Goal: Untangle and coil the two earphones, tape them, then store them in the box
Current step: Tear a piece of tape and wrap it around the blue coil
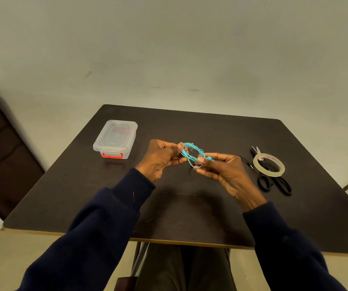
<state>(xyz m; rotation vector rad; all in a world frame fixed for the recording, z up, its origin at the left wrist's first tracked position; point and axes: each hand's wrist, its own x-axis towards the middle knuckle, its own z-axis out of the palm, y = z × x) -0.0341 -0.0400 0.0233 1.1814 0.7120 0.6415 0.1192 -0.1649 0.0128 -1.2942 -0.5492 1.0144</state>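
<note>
Navy sleeves nearest, then left hand (160,157) and right hand (226,173), fingers (180,146) of both pinching opposite sides of the turquoise earphone (192,153), coiled and held just above the tabletop (189,211). Step in hand: settling the first coil; next calls for the tape roll (269,174) lying on the scissors (274,178) at right, beside what seems a black earphone lead (245,161). Clear lidded box (105,147), red latch, at left, apparently empty.
</note>
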